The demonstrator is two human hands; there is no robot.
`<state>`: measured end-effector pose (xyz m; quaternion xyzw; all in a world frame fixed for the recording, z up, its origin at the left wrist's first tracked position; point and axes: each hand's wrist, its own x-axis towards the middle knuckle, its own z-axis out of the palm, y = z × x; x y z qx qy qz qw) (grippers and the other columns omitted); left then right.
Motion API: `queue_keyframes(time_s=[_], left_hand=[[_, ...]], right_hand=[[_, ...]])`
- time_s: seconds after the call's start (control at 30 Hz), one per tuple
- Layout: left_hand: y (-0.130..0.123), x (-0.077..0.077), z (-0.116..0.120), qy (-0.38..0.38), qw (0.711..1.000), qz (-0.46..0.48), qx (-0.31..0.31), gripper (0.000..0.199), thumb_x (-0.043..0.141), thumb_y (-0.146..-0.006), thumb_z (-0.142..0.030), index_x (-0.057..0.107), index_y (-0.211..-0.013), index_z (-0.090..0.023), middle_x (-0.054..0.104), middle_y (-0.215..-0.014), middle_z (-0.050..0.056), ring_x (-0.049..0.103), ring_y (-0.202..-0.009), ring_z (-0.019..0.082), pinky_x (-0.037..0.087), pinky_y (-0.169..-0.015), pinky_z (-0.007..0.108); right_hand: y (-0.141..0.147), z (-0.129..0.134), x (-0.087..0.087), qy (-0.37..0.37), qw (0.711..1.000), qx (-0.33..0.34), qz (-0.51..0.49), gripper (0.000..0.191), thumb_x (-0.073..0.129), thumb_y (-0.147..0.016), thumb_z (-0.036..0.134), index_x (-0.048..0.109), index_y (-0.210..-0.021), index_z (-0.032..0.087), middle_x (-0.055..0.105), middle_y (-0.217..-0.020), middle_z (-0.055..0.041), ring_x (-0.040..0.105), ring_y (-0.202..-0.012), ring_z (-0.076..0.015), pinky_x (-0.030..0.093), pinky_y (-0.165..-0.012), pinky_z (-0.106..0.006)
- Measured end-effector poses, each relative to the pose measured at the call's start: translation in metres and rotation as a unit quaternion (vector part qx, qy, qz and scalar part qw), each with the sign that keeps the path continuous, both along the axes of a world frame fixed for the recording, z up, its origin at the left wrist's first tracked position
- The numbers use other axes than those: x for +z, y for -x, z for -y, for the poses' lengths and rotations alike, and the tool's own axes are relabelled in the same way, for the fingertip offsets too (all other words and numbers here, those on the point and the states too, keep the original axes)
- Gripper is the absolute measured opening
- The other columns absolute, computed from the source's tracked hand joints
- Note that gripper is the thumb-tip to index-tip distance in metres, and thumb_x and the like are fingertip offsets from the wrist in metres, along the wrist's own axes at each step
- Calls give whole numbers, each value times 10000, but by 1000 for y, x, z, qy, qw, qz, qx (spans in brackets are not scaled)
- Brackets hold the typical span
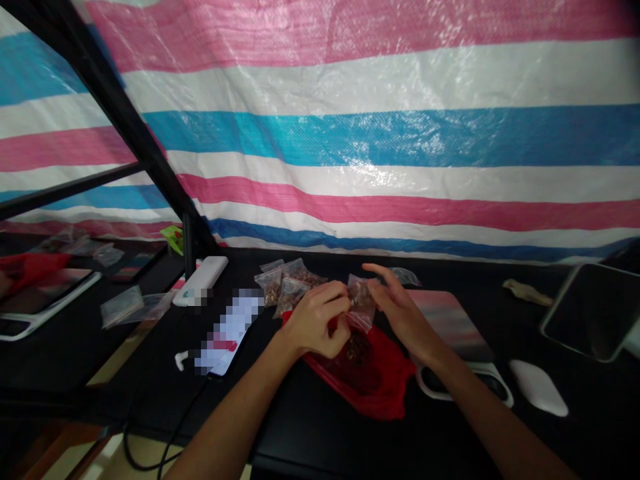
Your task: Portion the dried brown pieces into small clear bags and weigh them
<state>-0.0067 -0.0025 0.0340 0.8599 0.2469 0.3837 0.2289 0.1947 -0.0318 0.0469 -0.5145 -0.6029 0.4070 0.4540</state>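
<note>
Left hand [315,322] closed in a tight pinch on the upper edge of a small clear zip bag [361,303], held over a red plastic bag [363,388], right hand [404,313] open just beside it, at lower center of the frame

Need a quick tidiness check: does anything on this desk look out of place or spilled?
The tan scrap lying alone on the black desk at the right looks stray, apart from the small zip bags of brown pieces. The crumpled red plastic bag lies bunched, with brown pieces showing in it.
</note>
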Motion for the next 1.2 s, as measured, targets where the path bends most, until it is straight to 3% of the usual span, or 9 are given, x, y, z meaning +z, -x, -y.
queue_keyframes(time_s=[0.2, 0.37, 0.47, 0.6, 0.73, 0.83, 0.97, 1.1, 1.2], left_hand=[[5, 13, -6, 164, 985, 37, -28, 280, 402, -1043, -416, 485, -862, -220, 527, -874, 30, 523, -829, 197, 440, -788, 334], [0, 6, -7, 266, 960, 86, -8, 418, 337, -1059, -605, 524, -1053, -232, 572, -1004, 26, 555, -958, 197, 458, -916, 319], [-1, 3, -9, 301, 943, 142, 0, 471, 288, -1056, -636, 537, -1070, -236, 603, -1057, 44, 581, -1022, 209, 461, -984, 334], [4, 7, -13, 321, 933, 159, -14, 413, 400, -1038, -591, 572, -1099, -220, 620, -1082, 57, 592, -1032, 217, 468, -985, 346], [8, 13, -13, 346, 929, 117, -61, 260, 610, -939, -441, 635, -1053, -209, 653, -1037, 43, 613, -1008, 227, 479, -952, 344], [9, 15, -13, 374, 915, 86, -128, 276, 623, -848, -293, 635, -1113, -215, 664, -1099, 46, 625, -1076, 249, 479, -995, 379], [12, 14, -12, 322, 931, 17, -172, 586, 696, -750, -215, 569, -1322, -230, 628, -1331, 92, 563, -1310, 308, 376, -1171, 482], [7, 10, -5, 192, 970, -118, -88, 855, 900, -636, -277, 556, -1418, -240, 509, -1533, 164, 361, -1509, 410, 253, -1240, 584], [-1, 9, -1, 133, 976, -156, -67, 791, 926, -657, -350, 603, -1375, -266, 545, -1522, 142, 320, -1537, 416, 228, -1241, 605]], right_hand=[[2, 2, 3, -39, 999, 27, 8, 377, 580, -990, 469, 573, -1314, 277, 711, -1230, -60, 708, -1073, -224, 563, -940, -375], [5, 15, 5, -135, 970, 106, 173, 377, 610, -984, 330, 571, -1358, 306, 688, -1350, -65, 664, -1210, -252, 503, -1049, -422], [4, 17, 0, -167, 946, 128, 247, 433, 675, -947, 301, 589, -1370, 320, 701, -1352, -71, 662, -1198, -282, 487, -1048, -470], [-1, 11, -6, -149, 951, 125, 240, 520, 736, -905, 310, 582, -1400, 339, 696, -1352, -73, 659, -1181, -299, 489, -1029, -489], [-6, 8, -2, -114, 961, 126, 218, 508, 806, -835, 300, 599, -1299, 311, 722, -1203, -30, 694, -1007, -237, 536, -870, -364], [-7, 10, 5, -99, 963, 136, 211, 433, 850, -778, 266, 626, -1148, 290, 702, -1021, 23, 659, -836, -182, 508, -731, -293], [-7, 13, 10, -95, 965, 136, 203, 290, 821, -806, 267, 612, -1007, 269, 625, -885, 48, 586, -749, -155, 458, -678, -279], [-5, 14, 10, -96, 967, 118, 204, 231, 795, -831, 276, 579, -911, 257, 586, -823, 49, 544, -731, -158, 433, -673, -292], [-3, 14, 8, -93, 967, 119, 207, 311, 828, -778, 229, 627, -1011, 267, 623, -854, 47, 559, -744, -162, 437, -681, -293]])
